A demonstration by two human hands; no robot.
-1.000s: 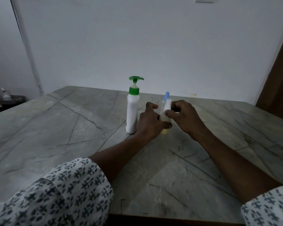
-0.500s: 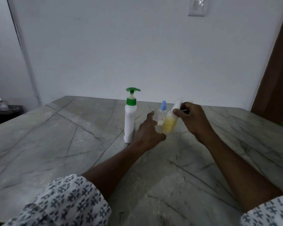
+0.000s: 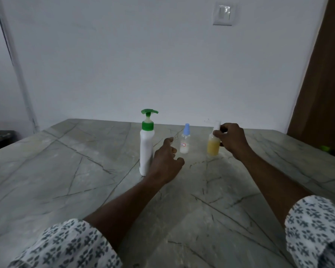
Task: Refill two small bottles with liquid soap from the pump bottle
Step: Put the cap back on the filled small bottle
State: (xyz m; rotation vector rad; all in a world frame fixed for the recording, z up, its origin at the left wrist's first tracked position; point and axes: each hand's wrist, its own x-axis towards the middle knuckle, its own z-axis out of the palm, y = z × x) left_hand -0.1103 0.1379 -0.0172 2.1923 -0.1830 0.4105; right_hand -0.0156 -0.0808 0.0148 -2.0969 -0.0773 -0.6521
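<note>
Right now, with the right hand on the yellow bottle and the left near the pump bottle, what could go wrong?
1. The right hand pinches the yellow bottle high, near its cap; held that way it may tip.
2. The left hand is empty, close between the pump bottle and the blue-capped bottle; a careless move could knock either over.

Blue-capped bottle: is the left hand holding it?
No. The left hand hangs open short of the blue-capped bottle, touching nothing.
</note>
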